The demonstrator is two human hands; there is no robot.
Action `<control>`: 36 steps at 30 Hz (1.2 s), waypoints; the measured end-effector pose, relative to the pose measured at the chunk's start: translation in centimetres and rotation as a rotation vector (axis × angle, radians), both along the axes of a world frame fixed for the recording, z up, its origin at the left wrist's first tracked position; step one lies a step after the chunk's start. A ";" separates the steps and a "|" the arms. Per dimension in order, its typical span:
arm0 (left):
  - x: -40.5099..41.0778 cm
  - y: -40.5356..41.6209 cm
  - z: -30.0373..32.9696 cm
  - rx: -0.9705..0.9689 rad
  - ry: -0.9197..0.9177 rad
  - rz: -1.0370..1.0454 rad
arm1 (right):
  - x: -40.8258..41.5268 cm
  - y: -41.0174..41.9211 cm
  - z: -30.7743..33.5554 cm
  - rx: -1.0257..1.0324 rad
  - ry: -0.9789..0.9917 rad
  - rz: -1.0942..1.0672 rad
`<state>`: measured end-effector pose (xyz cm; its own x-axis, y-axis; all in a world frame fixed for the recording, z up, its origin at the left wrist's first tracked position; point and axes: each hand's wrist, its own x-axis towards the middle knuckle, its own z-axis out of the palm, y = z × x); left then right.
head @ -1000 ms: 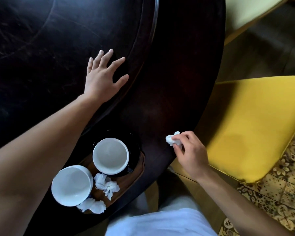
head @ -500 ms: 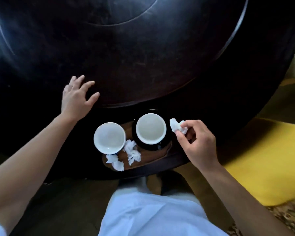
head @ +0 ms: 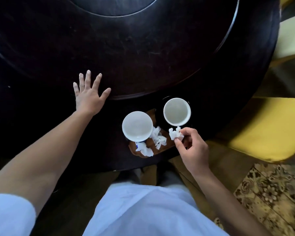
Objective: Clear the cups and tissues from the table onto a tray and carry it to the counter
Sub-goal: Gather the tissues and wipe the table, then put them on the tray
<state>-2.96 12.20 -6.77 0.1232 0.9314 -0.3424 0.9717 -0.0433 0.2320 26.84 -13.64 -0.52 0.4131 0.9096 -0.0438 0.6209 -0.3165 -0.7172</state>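
Left hand (head: 89,97): flat on the dark round desk (head: 143,57), palm down, fingers (head: 87,77) spread wide, holding nothing; thumb just at the rim of the raised inner disc.
Tray (head: 160,149): small brown wooden piece at the near edge of the desk, to the right of the left hand.
Left cup (head: 137,127): white, upright, empty, on the left part of the tray.
Loose tissues (head: 157,139): two crumpled white wads on the tray, one below the left cup, one just right of it.
Right cup (head: 177,111): white, upright, empty, standing on a dark saucer (head: 159,113) at the far right of the tray.
Held tissue (head: 174,134): crumpled wad just below the right cup, over the tray's right end.
Right hand (head: 192,149): fingers pinched closed on the held tissue.
Chair (head: 271,126): yellow seat, right of the desk.
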 end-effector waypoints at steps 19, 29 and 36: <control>-2.6 0.9 -0.5 -0.051 0.052 -0.107 | -6.7 -0.4 -4.2 -0.233 -0.104 -0.060; -3.7 1.6 -0.2 -0.088 0.072 -0.136 | -7.7 0.4 -5.3 -0.309 -0.099 -0.001; -4.2 2.0 -0.2 -0.098 0.089 -0.150 | -7.8 0.4 -5.9 -0.302 -0.125 0.009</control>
<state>-7.21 14.15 -6.97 0.2236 0.8667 -0.4459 0.9729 -0.1708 0.1559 19.02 -13.28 -6.40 0.4241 0.8669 -0.2620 0.7019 -0.4975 -0.5098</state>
